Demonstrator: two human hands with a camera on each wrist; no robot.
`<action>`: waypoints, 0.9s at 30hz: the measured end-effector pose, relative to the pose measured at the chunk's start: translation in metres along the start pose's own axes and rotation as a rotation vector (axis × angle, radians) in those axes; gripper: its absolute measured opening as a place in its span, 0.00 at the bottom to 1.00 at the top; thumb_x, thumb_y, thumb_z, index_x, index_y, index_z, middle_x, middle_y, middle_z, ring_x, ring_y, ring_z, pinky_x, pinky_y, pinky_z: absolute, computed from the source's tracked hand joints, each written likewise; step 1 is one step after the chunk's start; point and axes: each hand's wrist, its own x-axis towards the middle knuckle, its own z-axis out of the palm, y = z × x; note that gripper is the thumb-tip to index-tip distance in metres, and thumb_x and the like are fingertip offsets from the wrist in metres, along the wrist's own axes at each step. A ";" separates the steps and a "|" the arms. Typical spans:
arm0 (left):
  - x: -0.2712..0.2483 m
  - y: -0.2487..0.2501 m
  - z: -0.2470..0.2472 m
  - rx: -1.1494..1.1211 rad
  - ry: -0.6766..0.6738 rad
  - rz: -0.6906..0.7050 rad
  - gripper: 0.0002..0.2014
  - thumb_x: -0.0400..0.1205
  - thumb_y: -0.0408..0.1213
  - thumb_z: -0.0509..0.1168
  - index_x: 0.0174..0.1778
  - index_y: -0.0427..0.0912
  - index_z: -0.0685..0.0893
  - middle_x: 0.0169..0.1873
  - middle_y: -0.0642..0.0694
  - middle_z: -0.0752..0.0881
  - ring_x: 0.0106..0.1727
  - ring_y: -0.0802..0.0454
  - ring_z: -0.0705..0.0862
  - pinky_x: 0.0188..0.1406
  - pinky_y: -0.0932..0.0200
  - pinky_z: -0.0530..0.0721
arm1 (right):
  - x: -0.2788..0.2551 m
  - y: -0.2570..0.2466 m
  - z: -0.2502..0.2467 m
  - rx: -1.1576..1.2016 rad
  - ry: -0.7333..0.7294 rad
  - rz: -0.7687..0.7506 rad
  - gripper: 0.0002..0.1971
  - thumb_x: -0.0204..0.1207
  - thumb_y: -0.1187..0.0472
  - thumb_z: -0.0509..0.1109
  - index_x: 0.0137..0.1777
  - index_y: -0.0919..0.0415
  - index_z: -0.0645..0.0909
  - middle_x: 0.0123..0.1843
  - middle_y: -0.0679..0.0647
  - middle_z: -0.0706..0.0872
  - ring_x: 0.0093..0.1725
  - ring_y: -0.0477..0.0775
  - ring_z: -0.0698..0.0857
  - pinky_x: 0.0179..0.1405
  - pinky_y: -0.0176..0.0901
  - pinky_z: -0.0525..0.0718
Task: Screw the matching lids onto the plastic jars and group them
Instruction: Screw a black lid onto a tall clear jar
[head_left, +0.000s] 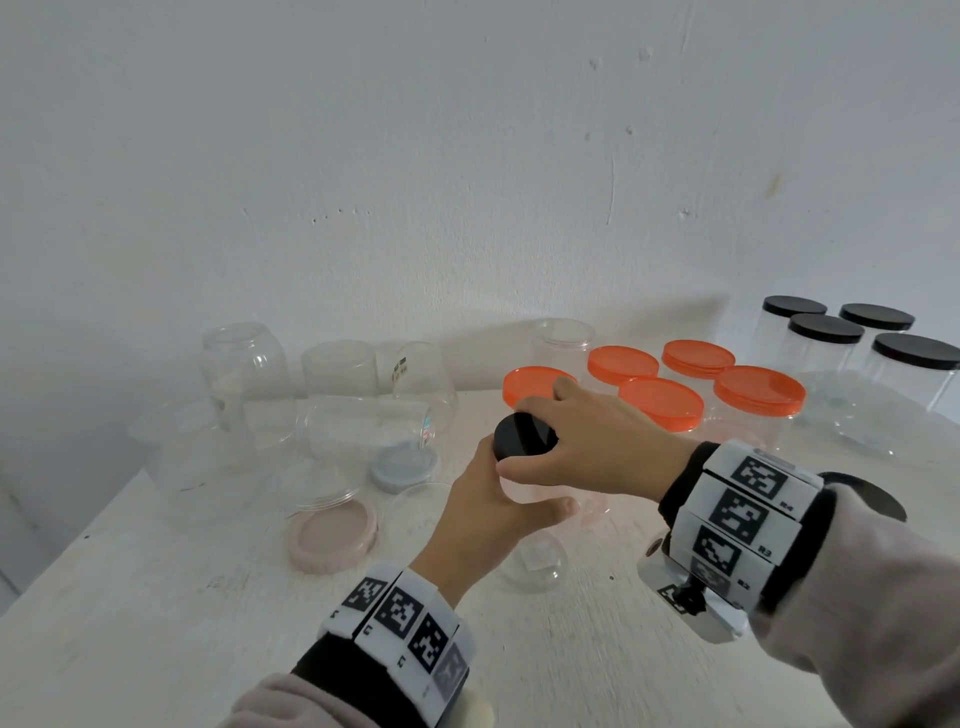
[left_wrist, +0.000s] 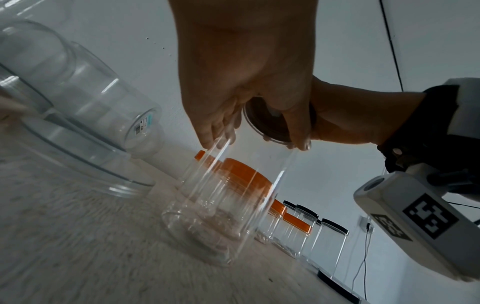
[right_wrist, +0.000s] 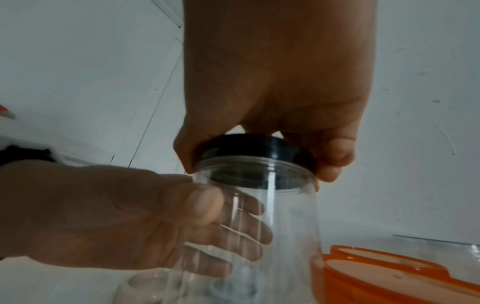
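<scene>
While my left hand (head_left: 488, 512) wraps the clear jar (left_wrist: 223, 205) standing upright, mouth up, near the surface's (head_left: 156, 623) middle, my right hand's (head_left: 597, 441) fingers curl round its black lid (head_left: 523, 435). Wristband codes read R3, R4.

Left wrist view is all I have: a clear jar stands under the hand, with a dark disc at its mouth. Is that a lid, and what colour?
Observer: Yes. The head view shows a black lid, with the right grip holding it from above.
Operator: Is it sitting on the jar?
Observer: The right wrist view shows it on the mouth of the jar, fingers round its edge. I cannot tell how far it is screwed down.
Operator: What steadies the jar?
Observer: That view shows the left grip wrapped round its side.
</scene>
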 end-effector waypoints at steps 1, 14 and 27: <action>0.000 0.000 0.000 0.000 0.004 0.001 0.36 0.67 0.41 0.81 0.68 0.60 0.72 0.57 0.65 0.82 0.53 0.81 0.77 0.41 0.85 0.74 | 0.000 -0.001 0.001 0.000 0.010 0.008 0.28 0.70 0.30 0.63 0.64 0.46 0.76 0.51 0.47 0.71 0.44 0.52 0.77 0.38 0.44 0.76; -0.001 0.001 0.002 0.024 0.004 0.002 0.33 0.69 0.35 0.79 0.67 0.52 0.71 0.53 0.60 0.83 0.48 0.78 0.81 0.38 0.80 0.77 | -0.007 -0.015 0.018 0.015 0.107 0.085 0.32 0.74 0.34 0.58 0.75 0.49 0.70 0.55 0.51 0.66 0.55 0.55 0.68 0.49 0.44 0.68; -0.010 0.009 -0.046 0.532 -0.089 -0.023 0.36 0.75 0.55 0.72 0.78 0.53 0.66 0.73 0.55 0.72 0.73 0.59 0.71 0.61 0.68 0.66 | -0.012 -0.010 0.030 0.112 0.085 0.055 0.36 0.79 0.34 0.58 0.84 0.46 0.56 0.71 0.56 0.65 0.69 0.64 0.69 0.56 0.45 0.68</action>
